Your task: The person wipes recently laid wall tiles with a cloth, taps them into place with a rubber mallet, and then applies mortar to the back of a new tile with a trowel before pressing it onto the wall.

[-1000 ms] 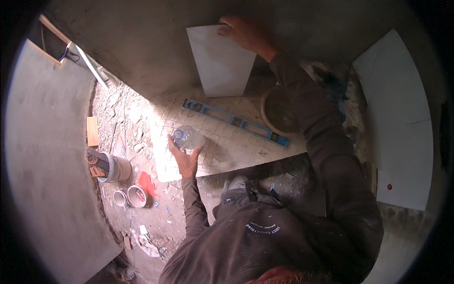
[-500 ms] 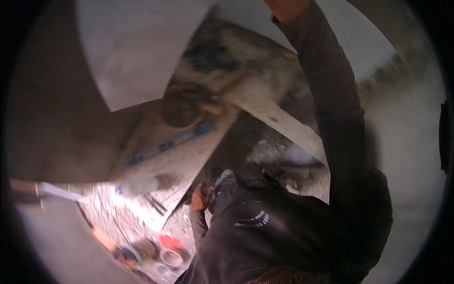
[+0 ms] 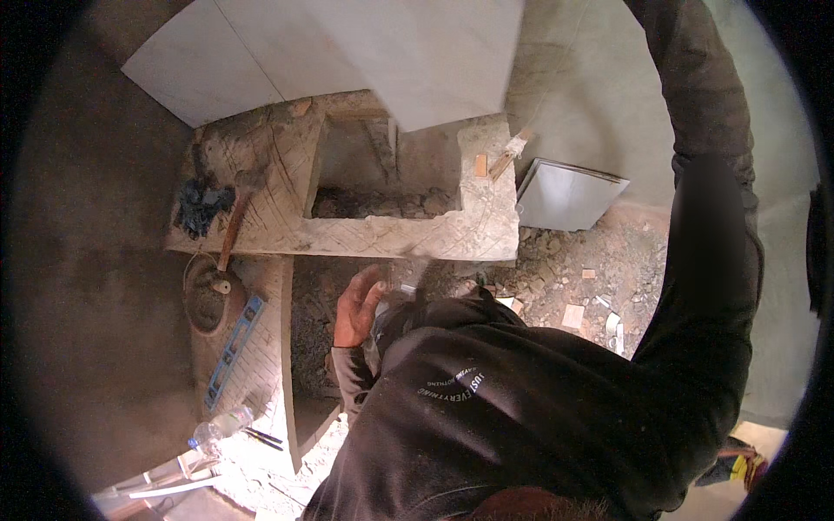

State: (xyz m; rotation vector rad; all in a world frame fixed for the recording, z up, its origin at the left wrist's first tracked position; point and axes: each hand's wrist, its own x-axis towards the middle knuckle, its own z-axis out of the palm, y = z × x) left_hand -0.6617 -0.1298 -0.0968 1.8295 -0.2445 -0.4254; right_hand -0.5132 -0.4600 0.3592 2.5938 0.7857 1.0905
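Observation:
My left hand (image 3: pixel 354 309) is held in front of my waist, just short of the front edge of a rough concrete counter (image 3: pixel 408 239). Its thumb stands apart from the loosely bent fingers, and I see nothing in it. My right arm (image 3: pixel 708 191), in a dark sleeve, stretches up along the right side. The right hand lies beyond the top edge of the picture. Large pale tiles (image 3: pixel 321 43) cover the wall beyond the counter, which has a rectangular opening with rubble in it.
At the left lie a hammer (image 3: pixel 233 226), a dark blue cloth-like bundle (image 3: pixel 204 208), a round bowl (image 3: pixel 207 314), a blue spirit level (image 3: pixel 233 352) and a plastic bottle (image 3: pixel 228 423). Tiles (image 3: pixel 569 195) lean at the right wall, above broken rubble (image 3: pixel 556 269) on the floor.
The view has swung and become sharper, bringing the counter opening and leaning tiles into sight. My right hand has left the frame at the top. My left hand appears further forward.

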